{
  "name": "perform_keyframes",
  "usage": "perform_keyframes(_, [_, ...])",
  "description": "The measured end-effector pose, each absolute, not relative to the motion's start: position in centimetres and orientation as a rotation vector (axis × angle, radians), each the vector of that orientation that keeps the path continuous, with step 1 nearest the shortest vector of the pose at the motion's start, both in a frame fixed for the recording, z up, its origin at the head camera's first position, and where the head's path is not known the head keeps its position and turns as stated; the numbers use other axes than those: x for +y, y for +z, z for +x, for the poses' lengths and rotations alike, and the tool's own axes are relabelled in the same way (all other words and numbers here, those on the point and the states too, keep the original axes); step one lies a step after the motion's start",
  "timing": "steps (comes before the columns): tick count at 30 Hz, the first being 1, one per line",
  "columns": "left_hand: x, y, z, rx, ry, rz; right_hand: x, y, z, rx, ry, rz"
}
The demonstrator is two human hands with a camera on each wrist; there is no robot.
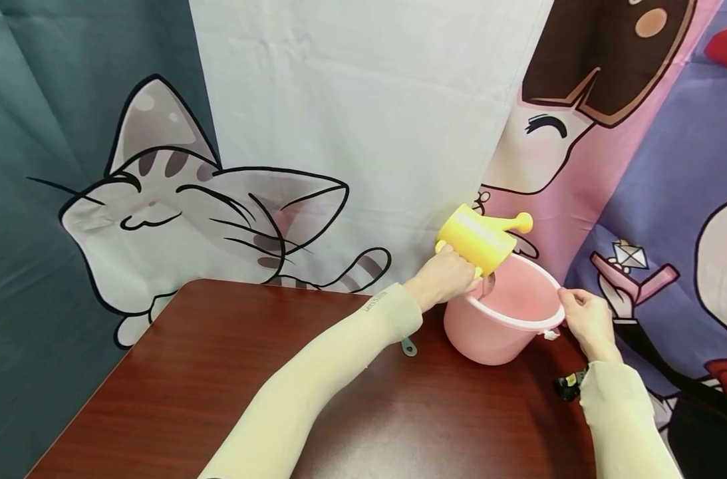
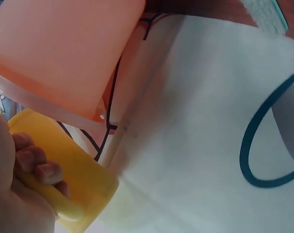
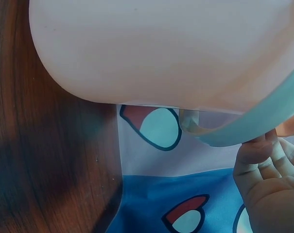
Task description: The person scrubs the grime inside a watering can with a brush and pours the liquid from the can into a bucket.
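My left hand [image 1: 443, 276] grips a yellow watering can [image 1: 475, 238] by its handle, the fingers curled round it in the left wrist view. The can is tipped over, with its spout pointing to the right above the far left side of a pink bucket [image 1: 489, 342]. The bucket stands upright on the table, its white rim [image 1: 513, 323] facing up. On the bucket's right side, my right hand [image 1: 589, 322] pinches the rim between thumb and fingers, as the right wrist view [image 3: 275, 187] also shows. The bucket's floor is hidden.
A brown wooden table [image 1: 249, 386] lies under the bucket, close against a printed cloth backdrop [image 1: 351, 133]. The green end of a handle [image 1: 408, 346] sticks out past my left forearm. Beside my right wrist lies a small black object [image 1: 568, 386] with a yellow label.
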State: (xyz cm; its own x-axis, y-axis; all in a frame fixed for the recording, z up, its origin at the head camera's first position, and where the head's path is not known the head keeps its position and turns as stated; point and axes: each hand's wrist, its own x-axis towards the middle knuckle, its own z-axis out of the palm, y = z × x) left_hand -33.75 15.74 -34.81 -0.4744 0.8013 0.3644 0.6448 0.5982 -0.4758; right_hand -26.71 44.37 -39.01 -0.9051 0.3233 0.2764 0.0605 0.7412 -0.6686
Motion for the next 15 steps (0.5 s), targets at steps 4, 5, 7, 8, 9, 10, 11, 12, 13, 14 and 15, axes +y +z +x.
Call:
perform_keyframes(4, [15.89,-34.79,-33.59,-2.183,0.465,-1.12,44.45,-39.1,-26.7,-2.564,0.961,-0.297])
perform_keyframes(5, [15.91,-34.77,-33.57,-2.168,0.479,-1.116,44.49,-39.14,-26.71,-2.564,0.96,-0.298])
perform_keyframes(7, [16.03,-34.7,-33.55,-2.164,0.49,-1.115,44.59,-39.26,-26.74,-2.562,0.962,-0.3])
perform_keyframes(8, [16.07,-34.66,-33.54,-2.163,0.487,-1.115,44.6,-39.31,-26.74,-2.56,0.968,-0.303])
perform_keyframes(9, [16.12,-34.61,-33.54,-2.164,0.48,-1.118,44.61,-39.35,-26.75,-2.556,0.97,-0.304])
perform_keyframes(10, [16.17,-34.55,-33.53,-2.164,0.476,-1.12,44.62,-39.36,-26.74,-2.554,0.975,-0.304])
perform_keyframes(11, [16.21,-34.47,-33.52,-2.165,0.476,-1.124,44.62,-39.37,-26.73,-2.551,0.978,-0.304])
perform_keyframes(12, [16.25,-34.39,-33.52,-2.161,0.475,-1.127,44.61,-39.36,-26.72,-2.548,0.98,-0.304])
perform_keyframes(13, [16.28,-34.31,-33.52,-2.157,0.475,-1.127,44.61,-39.34,-26.69,-2.547,0.982,-0.303])
perform_keyframes(14, [16.31,-34.21,-33.52,-2.15,0.475,-1.126,44.6,-39.31,-26.68,-2.545,0.984,-0.3])
perform_keyframes(15, [16.33,-34.12,-33.52,-2.144,0.479,-1.124,44.59,-39.27,-26.66,-2.546,0.98,-0.299])
